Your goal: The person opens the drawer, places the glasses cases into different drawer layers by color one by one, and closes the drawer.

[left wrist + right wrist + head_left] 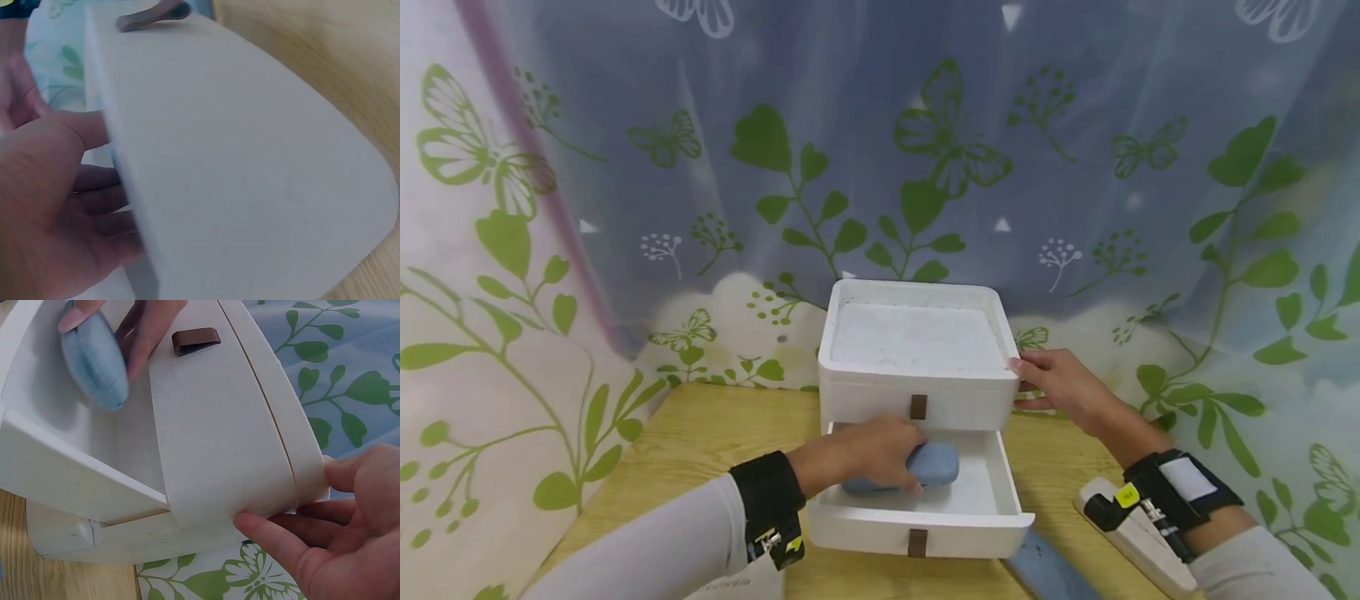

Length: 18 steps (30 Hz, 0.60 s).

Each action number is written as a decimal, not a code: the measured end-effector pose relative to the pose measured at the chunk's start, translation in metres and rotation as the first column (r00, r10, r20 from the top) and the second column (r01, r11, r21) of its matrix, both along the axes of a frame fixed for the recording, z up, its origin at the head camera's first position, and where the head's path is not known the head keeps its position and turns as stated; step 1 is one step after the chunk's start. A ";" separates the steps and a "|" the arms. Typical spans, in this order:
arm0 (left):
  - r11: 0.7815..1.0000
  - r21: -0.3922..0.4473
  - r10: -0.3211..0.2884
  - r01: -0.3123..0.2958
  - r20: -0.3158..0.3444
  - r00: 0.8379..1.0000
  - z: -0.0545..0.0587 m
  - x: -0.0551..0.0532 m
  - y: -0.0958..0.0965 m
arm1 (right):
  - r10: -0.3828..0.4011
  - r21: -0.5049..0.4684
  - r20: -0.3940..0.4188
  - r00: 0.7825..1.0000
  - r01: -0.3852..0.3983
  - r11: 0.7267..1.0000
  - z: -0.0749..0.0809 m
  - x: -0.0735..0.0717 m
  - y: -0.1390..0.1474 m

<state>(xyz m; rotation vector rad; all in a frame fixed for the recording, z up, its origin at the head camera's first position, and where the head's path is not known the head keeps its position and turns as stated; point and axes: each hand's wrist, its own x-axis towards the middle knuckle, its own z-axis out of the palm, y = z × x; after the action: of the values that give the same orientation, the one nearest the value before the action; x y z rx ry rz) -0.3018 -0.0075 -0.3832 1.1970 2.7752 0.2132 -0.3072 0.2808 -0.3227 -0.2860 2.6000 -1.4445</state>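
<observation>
A small white two-drawer chest (917, 329) stands on the table against the patterned curtain, its lower drawer (857, 533) pulled out. Inside that drawer lies a blue, cloth-textured glasses case (942, 463). My left hand (880, 454) reaches in over the drawer's left part and grips the case, thumb on one side and fingers on the other, as the right wrist view shows. In the left wrist view the drawer front hides the case almost wholly. My right hand (1067, 387) touches the chest's right side near the top corner, its fingers (275, 540) fairly straight.
A flat blue object (1051, 571) lies on the table by the drawer's front right corner. Under my right forearm is a long off-white object (1138, 542) with a dark end. Part of a white item (752, 583) shows below my left wrist. The upper drawer (865, 404) is closed.
</observation>
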 end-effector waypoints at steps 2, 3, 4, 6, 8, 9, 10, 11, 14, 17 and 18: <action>1.000 -0.004 -0.009 0.009 -0.017 1.000 -0.003 -0.001 0.003 | 0.001 0.007 -0.001 1.000 -0.001 1.000 0.001 0.000 0.001; 1.000 -0.010 -0.014 0.014 -0.030 0.999 -0.004 -0.001 0.004 | 0.002 0.010 -0.003 1.000 -0.002 1.000 0.002 0.000 0.001; 1.000 -0.013 -0.017 0.016 -0.036 0.999 -0.005 -0.001 0.005 | 0.004 0.011 -0.004 1.000 -0.004 1.000 0.002 -0.001 0.001; 1.000 -0.020 -0.019 0.018 -0.054 0.998 -0.007 -0.001 0.006 | 0.007 0.011 -0.009 1.000 -0.007 1.000 0.002 -0.001 0.001; 0.999 -0.032 -0.015 0.013 -0.060 0.998 -0.007 -0.001 0.008 | 0.012 0.002 -0.010 1.000 -0.012 1.000 0.003 -0.002 0.000; 0.999 -0.039 -0.016 0.014 -0.062 0.998 -0.007 0.000 0.008 | 0.015 -0.003 -0.009 1.000 -0.015 1.000 0.003 -0.002 0.000; 0.999 -0.045 -0.019 0.016 -0.064 0.998 -0.007 0.000 0.009 | 0.019 -0.008 -0.007 1.000 -0.019 1.000 0.004 -0.001 0.000; 0.998 -0.054 -0.022 0.019 -0.071 0.997 -0.007 0.001 0.010 | 0.021 -0.014 -0.004 1.000 -0.021 1.000 0.004 -0.001 0.000; 0.997 -0.072 -0.041 0.035 -0.080 0.996 -0.006 0.003 0.010 | 0.023 -0.022 -0.001 1.000 -0.023 1.000 0.003 0.000 0.000; 0.996 -0.084 -0.050 0.042 -0.098 0.994 -0.006 0.005 0.011 | 0.019 -0.022 -0.002 1.000 -0.019 1.000 0.002 0.000 0.000; 0.995 -0.091 -0.052 0.043 -0.106 0.993 -0.007 0.005 0.012 | 0.017 -0.022 -0.001 1.000 -0.017 1.000 0.002 0.000 0.000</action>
<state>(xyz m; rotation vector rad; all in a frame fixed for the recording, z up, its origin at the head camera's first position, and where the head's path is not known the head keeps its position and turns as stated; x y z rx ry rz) -0.2964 0.0041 -0.3899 1.2882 2.8100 0.0211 -0.3068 0.2804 -0.3208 -0.3103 2.5778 -1.4688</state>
